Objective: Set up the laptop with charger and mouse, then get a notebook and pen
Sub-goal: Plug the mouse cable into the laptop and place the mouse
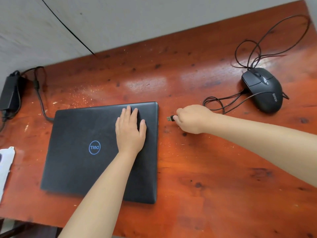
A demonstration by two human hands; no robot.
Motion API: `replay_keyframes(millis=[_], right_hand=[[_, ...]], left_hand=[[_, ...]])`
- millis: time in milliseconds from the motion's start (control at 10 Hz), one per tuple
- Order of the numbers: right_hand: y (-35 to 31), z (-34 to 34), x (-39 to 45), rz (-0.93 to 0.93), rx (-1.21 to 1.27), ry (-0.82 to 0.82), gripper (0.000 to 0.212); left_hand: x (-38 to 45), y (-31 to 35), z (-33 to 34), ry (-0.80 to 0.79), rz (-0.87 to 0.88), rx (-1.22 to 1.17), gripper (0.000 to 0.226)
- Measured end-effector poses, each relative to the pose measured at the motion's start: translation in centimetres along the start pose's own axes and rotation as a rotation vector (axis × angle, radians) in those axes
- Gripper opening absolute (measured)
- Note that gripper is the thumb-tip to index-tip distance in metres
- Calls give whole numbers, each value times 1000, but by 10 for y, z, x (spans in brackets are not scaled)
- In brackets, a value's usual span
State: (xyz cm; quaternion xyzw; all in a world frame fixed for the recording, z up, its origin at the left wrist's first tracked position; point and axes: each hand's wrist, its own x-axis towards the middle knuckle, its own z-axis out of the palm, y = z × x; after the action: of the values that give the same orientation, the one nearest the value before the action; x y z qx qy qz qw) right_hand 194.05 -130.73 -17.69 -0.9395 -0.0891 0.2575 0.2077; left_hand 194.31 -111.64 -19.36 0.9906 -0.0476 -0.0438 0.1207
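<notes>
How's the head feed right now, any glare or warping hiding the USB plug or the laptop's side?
Head view: sharp enough; the USB plug in the right hand reads clearly. A glare patch on the table sits behind the laptop, clear of both. Wide-angle warping bends the table edges. The laptop's right side is seen from above, so ports don't show.

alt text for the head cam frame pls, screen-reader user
A person's right hand holds a USB plug just short of the right edge of a closed black laptop, which the left hand presses flat on a reddish wooden table. The black wired mouse sits far right; the charger brick lies far left, its cable reaching the laptop's left side.
</notes>
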Motion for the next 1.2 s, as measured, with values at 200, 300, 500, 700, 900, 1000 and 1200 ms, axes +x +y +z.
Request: replay_keyframes(millis=[200,300,500,700,900,1000,1200], right_hand=[[-9,-5,10,292,682,-177,33],[-10,-3,14,327,817,-207,36],[-7,-3,18,302,872,-281,35],[-6,-7,19,258,851,-335,35],[-18,3,18,89,454,-105,8],[-20,12,17,33,410,-60,11],[-13,21,12,-158,152,195,15]], left_hand=[[0,1,0,5,-9,-2,43],[0,1,0,11,-5,-8,43],[1,0,0,16,-1,-14,43],[2,-1,0,18,2,-9,43],[2,-1,0,19,4,-9,43],[2,-2,0,23,7,-16,43],[2,-3,1,31,14,-13,43]])
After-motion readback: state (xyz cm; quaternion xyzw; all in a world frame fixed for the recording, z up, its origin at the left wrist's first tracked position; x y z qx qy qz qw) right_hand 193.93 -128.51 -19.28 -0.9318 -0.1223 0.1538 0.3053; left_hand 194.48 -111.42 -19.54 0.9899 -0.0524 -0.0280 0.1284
